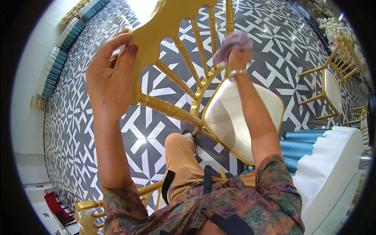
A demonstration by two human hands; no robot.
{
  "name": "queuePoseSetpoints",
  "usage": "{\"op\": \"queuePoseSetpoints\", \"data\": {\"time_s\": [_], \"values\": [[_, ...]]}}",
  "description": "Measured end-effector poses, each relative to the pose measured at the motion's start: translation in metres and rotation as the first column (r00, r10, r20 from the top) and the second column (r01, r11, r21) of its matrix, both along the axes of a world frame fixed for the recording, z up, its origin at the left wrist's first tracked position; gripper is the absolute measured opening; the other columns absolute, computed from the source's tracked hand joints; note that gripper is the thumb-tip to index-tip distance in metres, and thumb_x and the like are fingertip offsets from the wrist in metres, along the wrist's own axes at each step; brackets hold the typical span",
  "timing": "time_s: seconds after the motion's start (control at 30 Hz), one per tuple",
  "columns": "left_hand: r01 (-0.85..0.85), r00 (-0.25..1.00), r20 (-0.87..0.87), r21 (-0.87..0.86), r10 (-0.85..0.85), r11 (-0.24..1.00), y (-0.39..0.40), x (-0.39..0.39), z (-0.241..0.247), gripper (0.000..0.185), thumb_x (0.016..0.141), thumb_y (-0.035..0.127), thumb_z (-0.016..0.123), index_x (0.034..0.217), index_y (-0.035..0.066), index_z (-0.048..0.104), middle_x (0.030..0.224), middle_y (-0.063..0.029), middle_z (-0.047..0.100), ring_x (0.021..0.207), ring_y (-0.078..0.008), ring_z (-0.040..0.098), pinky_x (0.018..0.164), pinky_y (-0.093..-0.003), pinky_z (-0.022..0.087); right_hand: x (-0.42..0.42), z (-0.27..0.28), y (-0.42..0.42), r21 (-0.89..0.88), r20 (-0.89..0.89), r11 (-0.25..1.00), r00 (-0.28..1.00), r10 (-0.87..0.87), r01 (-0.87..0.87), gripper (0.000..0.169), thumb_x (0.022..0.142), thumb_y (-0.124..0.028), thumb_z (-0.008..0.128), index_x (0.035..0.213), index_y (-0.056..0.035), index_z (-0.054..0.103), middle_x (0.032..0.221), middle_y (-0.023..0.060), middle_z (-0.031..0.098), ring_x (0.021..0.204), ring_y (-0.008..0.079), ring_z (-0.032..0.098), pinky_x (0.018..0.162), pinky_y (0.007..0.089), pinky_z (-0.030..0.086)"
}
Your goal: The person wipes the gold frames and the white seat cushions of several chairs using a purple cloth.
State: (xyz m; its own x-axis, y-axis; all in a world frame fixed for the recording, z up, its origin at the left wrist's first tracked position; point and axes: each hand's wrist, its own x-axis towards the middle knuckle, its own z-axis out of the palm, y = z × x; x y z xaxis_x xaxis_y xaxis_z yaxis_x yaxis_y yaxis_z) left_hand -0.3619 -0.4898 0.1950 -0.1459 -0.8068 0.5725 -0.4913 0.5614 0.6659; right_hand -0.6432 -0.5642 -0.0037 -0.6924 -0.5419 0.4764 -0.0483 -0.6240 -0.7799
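Observation:
A gold chair with a scalloped top rail [164,23], turned spindles [183,54] and a cream padded seat [235,108] stands before me. My left hand [113,64] grips the outer edge of the top rail, thumb on its face and fingers behind. My right hand [240,58], a bracelet at its wrist, holds a bunched purple cloth [235,44] beside the spindles and the far back post, above the seat. The cloth is slightly blurred. Whether it touches the wood, I cannot tell.
At the right is a table with a ruffled white cloth [332,158] and blue skirt. Another gold chair [332,88] stands beyond, near flowers [337,32]. Part of a gold chair [88,205] is at lower left. Draped tables [54,67] line the far left over a patterned floor [76,126].

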Motion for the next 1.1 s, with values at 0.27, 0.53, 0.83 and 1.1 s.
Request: {"op": "queuePoseSetpoints", "data": {"time_s": [0.27,0.53,0.83,1.1], "values": [[0.077,0.996,-0.050,-0.030,-0.078,0.997,-0.004,0.000,-0.005,0.025,0.087,0.015,0.062,0.107,0.001,0.062,0.114,-0.0104,0.061,0.087,-0.0144,0.062,0.074,-0.0235,0.050,0.017,0.076,-0.063,0.516,-0.772,0.653,0.632,0.073,0.554,0.043,0.081,-0.030,0.053,0.114,-0.0020,0.052,0.102,0.0201,0.055,0.101,0.0348,0.051,0.090,0.0386,0.041],[0.059,0.998,-0.026,-0.108,-0.062,0.992,-0.008,0.003,-0.009,0.027,0.086,0.021,0.063,0.108,0.005,0.064,0.084,-0.0074,0.067,0.074,-0.0107,0.062,0.062,-0.0190,0.048,0.002,-0.123,-0.024,0.486,-0.775,0.796,0.599,0.202,0.361,0.027,0.077,-0.015,0.056,0.102,-0.0031,0.057,0.104,0.0181,0.058,0.101,0.0355,0.053,0.087,0.0396,0.041],[-0.010,0.993,0.114,-0.054,0.016,0.998,-0.006,0.004,-0.009,0.027,0.090,0.020,0.056,0.112,0.004,0.063,0.113,-0.0113,0.062,0.101,-0.0176,0.061,0.078,-0.0236,0.052,0.003,-0.106,0.021,0.287,-0.319,0.949,0.922,0.221,-0.128,0.008,0.082,-0.010,0.058,0.083,-0.0023,0.056,0.093,0.0126,0.058,0.086,0.0264,0.056,0.075,0.0308,0.047],[0.127,0.989,0.092,-0.136,-0.115,0.983,-0.020,0.020,-0.017,0.027,0.092,0.016,0.053,0.113,0.002,0.061,0.114,-0.0128,0.061,0.103,-0.0181,0.061,0.082,-0.0242,0.052,-0.040,-0.071,0.072,0.171,-0.331,0.985,0.943,0.037,0.021,0.011,0.077,0.000,0.050,0.069,0.0006,0.058,0.080,0.0101,0.061,0.067,0.0202,0.060,0.067,0.0238,0.049]]}}
